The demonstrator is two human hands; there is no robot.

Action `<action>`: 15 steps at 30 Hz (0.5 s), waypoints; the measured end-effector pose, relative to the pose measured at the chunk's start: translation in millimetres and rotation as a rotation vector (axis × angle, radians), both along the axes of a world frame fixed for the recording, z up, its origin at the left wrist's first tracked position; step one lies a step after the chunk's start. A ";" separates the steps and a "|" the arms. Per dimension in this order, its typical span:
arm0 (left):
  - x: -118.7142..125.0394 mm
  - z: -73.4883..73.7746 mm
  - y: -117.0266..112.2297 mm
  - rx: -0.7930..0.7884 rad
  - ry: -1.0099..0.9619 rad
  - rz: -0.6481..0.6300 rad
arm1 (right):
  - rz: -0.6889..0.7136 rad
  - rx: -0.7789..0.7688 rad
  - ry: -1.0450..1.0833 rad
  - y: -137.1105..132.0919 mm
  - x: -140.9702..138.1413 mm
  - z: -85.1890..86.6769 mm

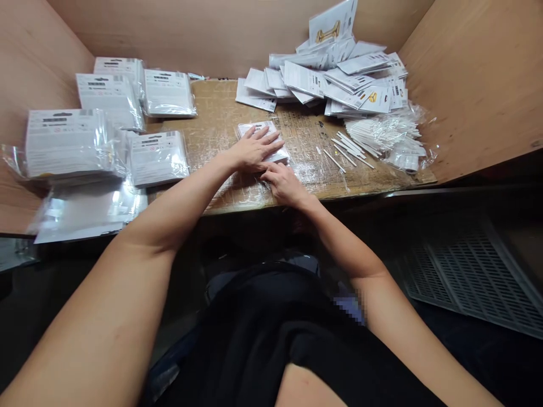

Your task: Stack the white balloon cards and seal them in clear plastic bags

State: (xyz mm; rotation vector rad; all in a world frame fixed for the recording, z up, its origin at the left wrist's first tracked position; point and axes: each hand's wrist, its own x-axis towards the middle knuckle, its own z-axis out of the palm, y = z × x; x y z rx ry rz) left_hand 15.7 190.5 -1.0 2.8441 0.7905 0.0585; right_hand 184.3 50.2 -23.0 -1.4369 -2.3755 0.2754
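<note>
My left hand (254, 150) lies over a small white printed packet (278, 154) in the middle of the tabletop, pressing on it with the fingers spread. My right hand (284, 183) sits at the packet's near edge, its fingers against the card. Much of the packet is hidden under my hands. To the right lie several loose white sticks (345, 151), and beyond them a bundle of white sticks (377, 133) in clear plastic. A heap of printed white cards (335, 79) rises at the back.
Plastic-wrapped stacks of white packets (68, 144) fill the left side, some overhanging the table's front edge. The worn, taped tabletop (220, 113) is walled by tan panels (470, 79) at the back and sides. A grey metal grille (475, 277) lies below at the lower right.
</note>
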 end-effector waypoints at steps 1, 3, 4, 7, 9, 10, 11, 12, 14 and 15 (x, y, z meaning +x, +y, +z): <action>0.5 0.4 5.2 0.004 0.013 -0.011 | 0.037 -0.010 0.009 2.8 -2.6 1.0; 0.7 0.7 8.3 0.019 0.019 -0.019 | 0.093 -0.024 0.004 -4.5 -4.3 1.9; 0.4 0.6 6.9 0.027 0.015 -0.021 | 0.113 -0.031 -0.004 -12.7 -3.0 2.2; -1.2 0.0 -1.6 0.033 -0.003 -0.029 | 0.173 -0.049 0.001 -35.1 5.5 4.4; -2.0 -0.2 -5.7 0.025 -0.016 -0.026 | 0.180 -0.028 0.019 -35.6 8.8 6.1; -2.1 -0.2 -6.7 0.019 -0.021 -0.017 | 0.172 -0.011 0.019 -30.7 8.2 6.5; -2.0 -0.1 -7.0 0.013 -0.025 -0.007 | 0.160 0.007 0.007 -23.7 6.0 6.6; -1.8 0.1 -6.7 0.005 -0.025 0.001 | 0.150 0.020 -0.015 -15.8 2.6 6.6; -1.0 1.1 -5.2 -0.012 -0.019 0.012 | 0.138 0.032 -0.074 -3.8 -5.3 6.8; -0.7 1.8 -4.4 -0.020 -0.017 0.014 | 0.134 0.034 -0.097 -2.2 -8.3 7.6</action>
